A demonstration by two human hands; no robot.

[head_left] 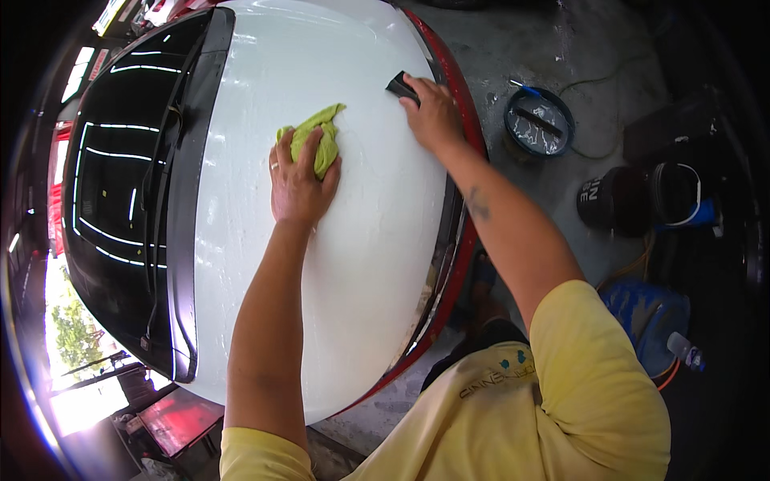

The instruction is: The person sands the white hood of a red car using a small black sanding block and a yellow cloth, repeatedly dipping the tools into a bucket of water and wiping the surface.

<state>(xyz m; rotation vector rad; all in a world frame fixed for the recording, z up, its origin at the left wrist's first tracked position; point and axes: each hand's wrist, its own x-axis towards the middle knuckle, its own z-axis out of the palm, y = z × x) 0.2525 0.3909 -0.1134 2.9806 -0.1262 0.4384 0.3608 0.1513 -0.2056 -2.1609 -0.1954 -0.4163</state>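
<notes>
A white car hood [353, 264] fills the middle, with a dark windshield [112, 208] along its left and a red edge along its right. My left hand [303, 180] presses a crumpled yellow-green cloth [321, 120] on the upper middle of the hood, its fingers curled into it. My right hand [433, 116] is higher and to the right, near the hood's right edge, its fingers closed round a small black block [398, 86] on the white surface. The paint shows faint streaks.
On the floor to the right stand a round tub [521, 128] of water with a dark object in it, black buckets [601, 198] with a hose nearby, and a blue plastic container [646, 313]. A red surface [178, 425] sits at the lower left, near a bright opening.
</notes>
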